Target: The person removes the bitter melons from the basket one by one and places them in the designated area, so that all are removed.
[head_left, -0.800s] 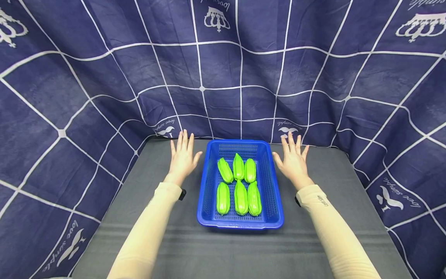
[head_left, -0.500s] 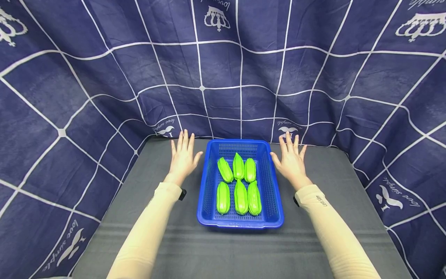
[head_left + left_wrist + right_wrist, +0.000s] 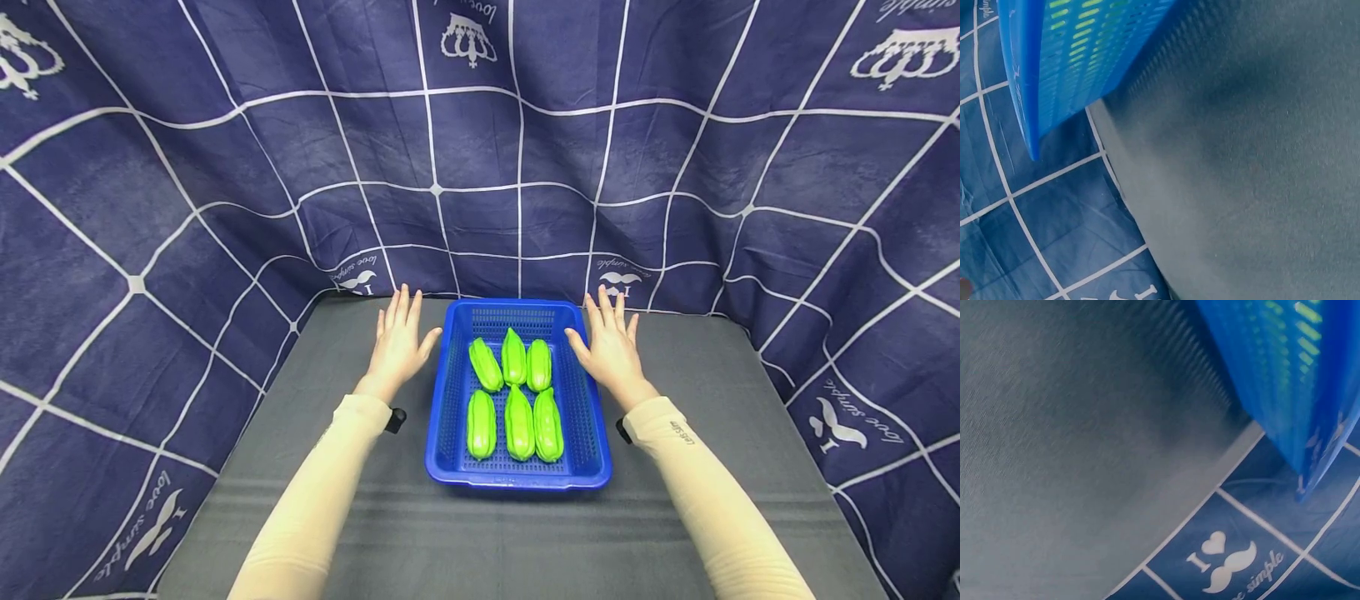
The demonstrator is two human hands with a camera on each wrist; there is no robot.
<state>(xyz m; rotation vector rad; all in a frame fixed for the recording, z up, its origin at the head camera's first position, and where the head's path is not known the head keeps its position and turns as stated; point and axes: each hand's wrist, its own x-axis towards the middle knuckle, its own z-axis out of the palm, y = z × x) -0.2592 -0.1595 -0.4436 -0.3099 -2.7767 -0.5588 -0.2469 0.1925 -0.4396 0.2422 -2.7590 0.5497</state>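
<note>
A blue plastic basket (image 3: pixel 517 482) with slotted walls stands between both hands. In it lie several glossy bright green, tapered vegetables (image 3: pixel 519 429), arranged in two rows. My left hand (image 3: pixel 395 343) hovers beside the far left side with fingers straight and spread, its thumb tip right at the rim. On the other side my right hand (image 3: pixel 613 350) is also spread flat, and its thumb overlaps the right rim in the head view. Neither hand holds anything. The left wrist view shows the basket wall (image 3: pixel 1079 56) and a bit of fingertip (image 3: pixel 965 289); the right wrist view shows the opposite wall (image 3: pixel 1272 381).
A grey cloth-covered table (image 3: pixel 480 546) lies under the basket. Dark blue curtain (image 3: pixel 480 142) with white grid lines hangs round the back and sides, meeting the table's far edge just behind the basket. Each wrist carries a small black device (image 3: pixel 395 420).
My right hand has moved left, from beside the basket to over its right rim. The left hand has shifted slightly right toward the left rim. Basket and vegetables stay put.
</note>
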